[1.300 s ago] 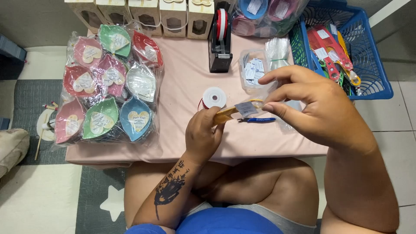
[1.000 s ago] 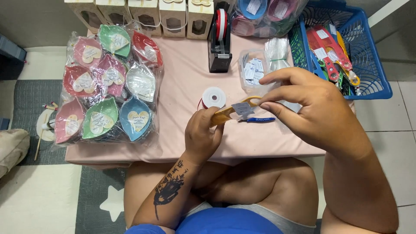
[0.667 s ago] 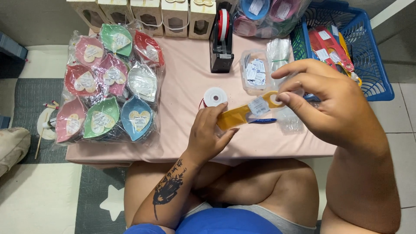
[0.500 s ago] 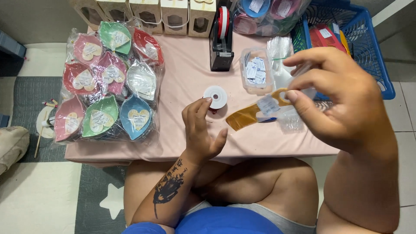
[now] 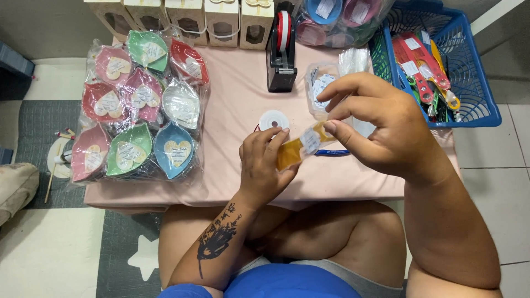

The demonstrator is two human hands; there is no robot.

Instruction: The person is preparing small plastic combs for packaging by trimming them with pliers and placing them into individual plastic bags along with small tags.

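Left hand (image 5: pixel 264 168): centre frame, fingers gripping lower end of small amber packet with white label (image 5: pixel 301 147).
Right hand (image 5: pixel 381 129): pinching packet's upper end.
Surface: pink-covered table (image 5: pixel 232 105).

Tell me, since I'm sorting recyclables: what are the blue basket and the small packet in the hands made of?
Blue basket: likely rigid moulded plastic, judging by its glossy lattice walls. Small packet: apparently clear, shiny plastic film with amber contents and a pale label, held between left hand and right hand.

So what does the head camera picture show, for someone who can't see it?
Two bare hands, the left hand and right hand, hold a small orange packet over a pink table. A bag of colourful leaf-shaped dishes lies left, a blue basket right.
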